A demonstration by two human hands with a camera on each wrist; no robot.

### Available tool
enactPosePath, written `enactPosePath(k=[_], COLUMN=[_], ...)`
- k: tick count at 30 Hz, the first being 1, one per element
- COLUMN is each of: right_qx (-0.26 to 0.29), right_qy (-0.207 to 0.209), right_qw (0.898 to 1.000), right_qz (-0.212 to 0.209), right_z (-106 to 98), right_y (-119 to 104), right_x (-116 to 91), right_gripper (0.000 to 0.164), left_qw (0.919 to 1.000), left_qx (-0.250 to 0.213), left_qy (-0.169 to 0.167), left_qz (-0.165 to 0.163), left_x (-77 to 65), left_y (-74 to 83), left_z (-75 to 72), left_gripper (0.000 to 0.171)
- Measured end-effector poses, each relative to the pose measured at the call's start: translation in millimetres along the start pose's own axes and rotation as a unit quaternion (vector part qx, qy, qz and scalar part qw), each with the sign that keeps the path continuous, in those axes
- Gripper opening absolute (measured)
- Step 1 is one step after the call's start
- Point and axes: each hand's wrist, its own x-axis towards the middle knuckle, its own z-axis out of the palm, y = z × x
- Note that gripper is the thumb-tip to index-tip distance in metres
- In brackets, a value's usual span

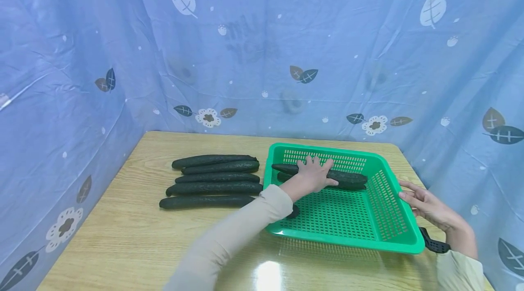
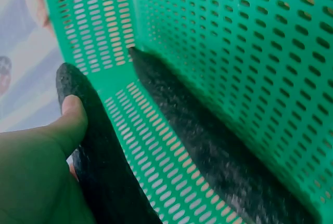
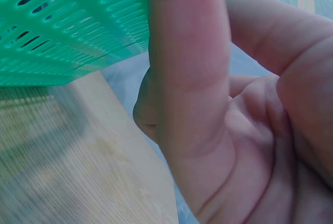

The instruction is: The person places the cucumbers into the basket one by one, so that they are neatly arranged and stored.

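**Left hand grips a cucumber inside the green basket**

The basket sits on the right part of a wooden desk, and the held cucumber is over its inside, toward the far wall. The left hand reaches down across the near left corner and closes around the middle of this cucumber; the left wrist view shows the thumb pressed along its skin. A second cucumber lies on the basket floor beside the far wall. From the head, the held one partly covers it, but the left wrist view shows a gap between them.

The right hand is at the basket's right end, holding the rim between thumb and fingers from the outside. A black band shows by that wrist.

Left of the basket, five cucumbers lie on the desk in a row, all pointing roughly sideways. The two farthest touch, and the nearest runs up to the left sleeve. A dark, rounded end shows just past that sleeve, within the basket's outline; the rest is hidden by the arm.

A blue curtain printed with leaves and flowers hangs behind the desk and on both sides. A bright glare spot shines on the near part of the desk.
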Motion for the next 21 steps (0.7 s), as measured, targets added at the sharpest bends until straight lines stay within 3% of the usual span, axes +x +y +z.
enactPosePath(k=[7, 15, 21], right_qx=[-0.008, -0.022, -0.018], right_qy=[0.006, 0.018, 0.011], right_qw=[1.0, 1.0, 1.0], right_qz=[0.006, 0.006, 0.014], right_z=[0, 1, 0], right_y=[0, -1, 1], right_x=[1, 0, -1], right_gripper=[0.049, 0.049, 0.051], left_qw=[0.9998, 0.9996, 0.9998], left_qx=[-0.015, -0.021, 0.016], left_qy=[-0.012, -0.016, -0.001], left_qz=[-0.006, -0.009, -0.01], left_x=[8.2, 15.3, 16.9], left_y=[11.1, 13.5, 15.9], left_z=[10.8, 28.2, 39.8], left_gripper=[0.065, 0.066, 0.063])
